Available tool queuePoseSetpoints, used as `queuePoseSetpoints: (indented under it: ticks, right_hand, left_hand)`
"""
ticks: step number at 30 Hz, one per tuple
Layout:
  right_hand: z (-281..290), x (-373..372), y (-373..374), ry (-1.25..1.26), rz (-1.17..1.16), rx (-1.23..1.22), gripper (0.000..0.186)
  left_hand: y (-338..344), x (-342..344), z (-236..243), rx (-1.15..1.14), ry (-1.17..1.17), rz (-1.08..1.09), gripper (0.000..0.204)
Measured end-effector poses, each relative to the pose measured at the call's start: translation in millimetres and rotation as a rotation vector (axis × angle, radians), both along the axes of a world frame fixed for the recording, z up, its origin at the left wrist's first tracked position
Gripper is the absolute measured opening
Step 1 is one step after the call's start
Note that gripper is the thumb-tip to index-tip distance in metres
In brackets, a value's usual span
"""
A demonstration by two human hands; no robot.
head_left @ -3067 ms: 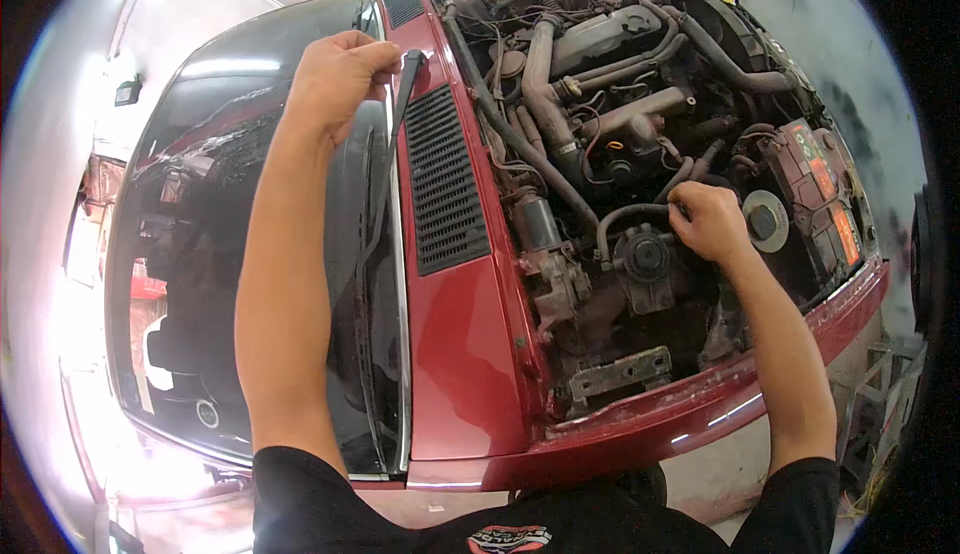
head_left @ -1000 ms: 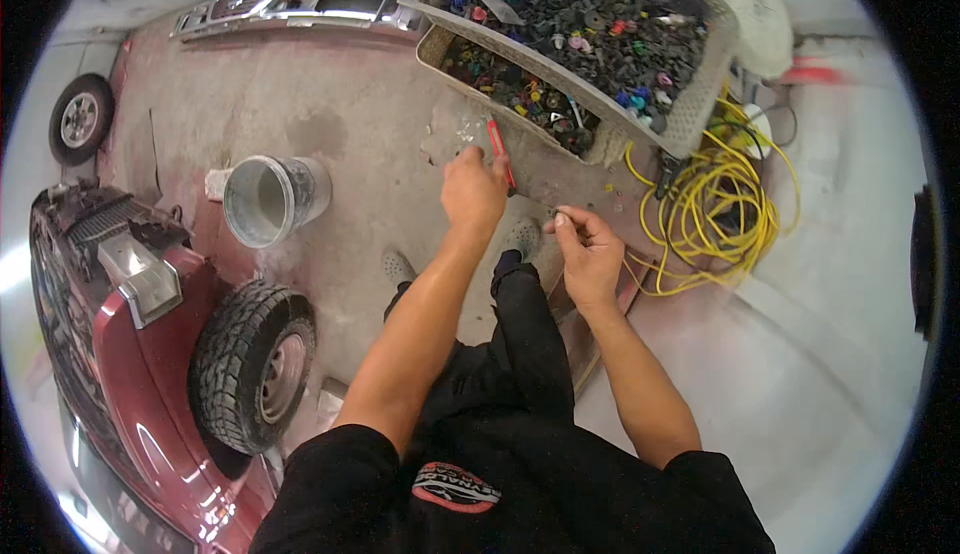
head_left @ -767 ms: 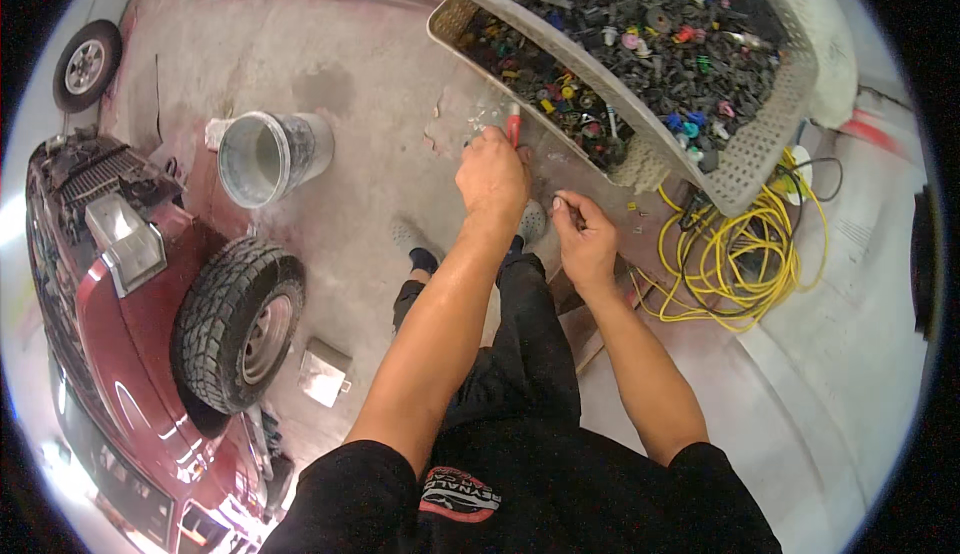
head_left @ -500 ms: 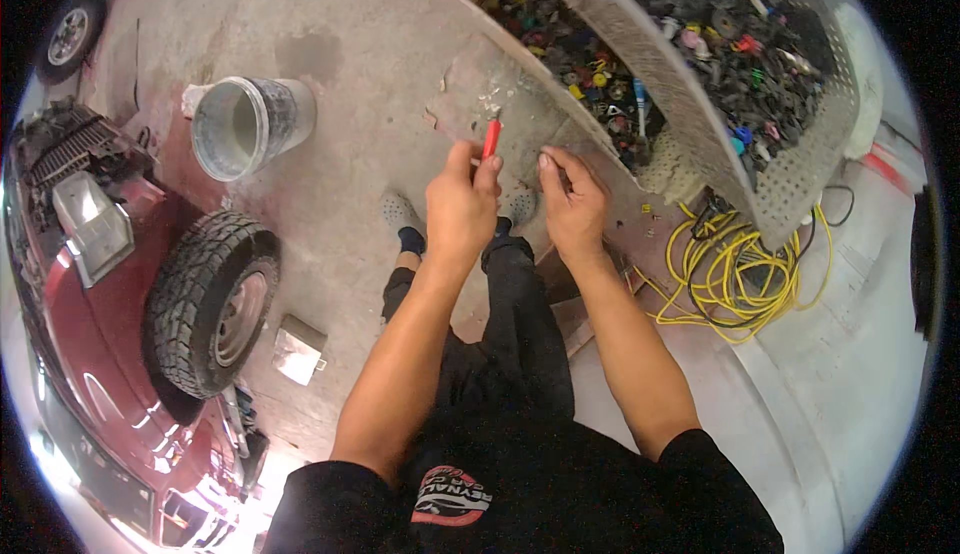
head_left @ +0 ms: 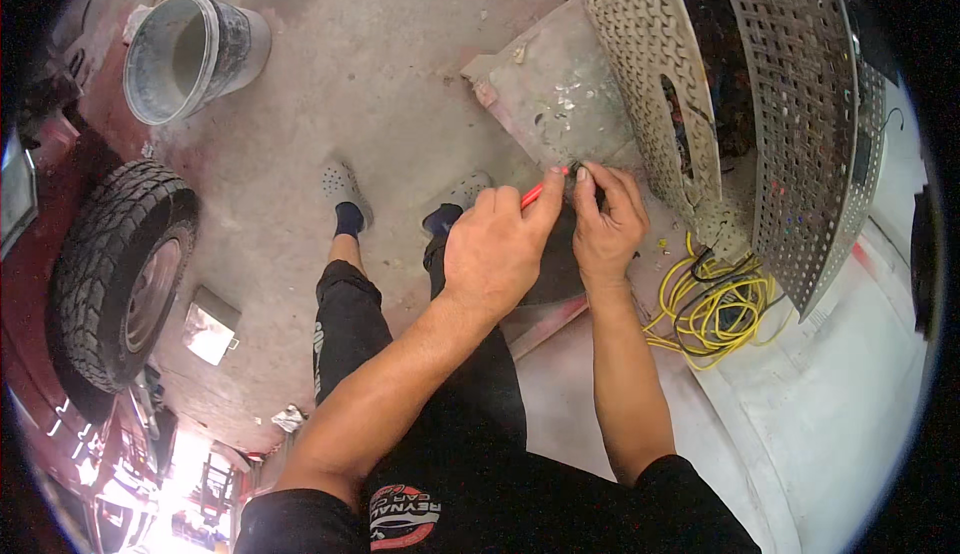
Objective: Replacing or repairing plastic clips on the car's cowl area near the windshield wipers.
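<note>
My left hand (head_left: 495,252) is closed round a slim, red, stick-like tool (head_left: 537,193), whose exact kind I cannot make out. The tool slants up and to the right. At its far end a small dark piece (head_left: 576,168) sits pinched between the thumb and fingertips of my right hand (head_left: 612,219). The two hands nearly meet there, and the tool's tip is at the piece or touching it. Fingers hide most of the small piece.
Two perforated plastic baskets (head_left: 650,64) stand at the upper right, with dark contents partly visible. Below them lies a coiled yellow cable (head_left: 715,304). A grey bucket (head_left: 245,54), a loose-looking tyre (head_left: 115,264) by a red car and a metal tin (head_left: 212,324) are on the left.
My hands have come together, the red tool tilting right toward the right hand's fingertips. My view has shifted, so the baskets show more of their sides and less of their contents.
</note>
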State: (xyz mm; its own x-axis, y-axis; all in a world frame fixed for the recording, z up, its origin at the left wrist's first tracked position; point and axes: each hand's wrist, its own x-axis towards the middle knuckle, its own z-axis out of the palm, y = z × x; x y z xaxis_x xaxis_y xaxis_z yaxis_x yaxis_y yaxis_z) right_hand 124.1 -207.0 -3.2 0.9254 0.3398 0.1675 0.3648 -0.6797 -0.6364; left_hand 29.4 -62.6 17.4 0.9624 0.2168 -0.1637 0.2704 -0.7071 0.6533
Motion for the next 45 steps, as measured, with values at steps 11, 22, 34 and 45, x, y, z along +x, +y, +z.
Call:
queuePoseSetpoints:
  ticks: [11, 22, 34, 45]
  right_hand:
    - [-6, -3, -1, -0.053, 0.039, -0.029, 0.016]
    - [-10, -3, 3, -0.176, 0.12, -0.086, 0.019]
    - [-10, 0, 0, -0.119, 0.084, -0.107, 0.017]
    - [-14, -1, 2, -0.174, 0.068, -0.112, 0.018]
  left_hand:
    - [10, 4, -3, -0.001, -0.097, -0.061, 0.064]
    - [18, 11, 2, -0.015, 0.028, -0.139, 0.061]
    - [26, 13, 0, 0.013, -0.061, -0.121, 0.062]
    - [18, 11, -11, -0.032, -0.071, -0.126, 0.061]
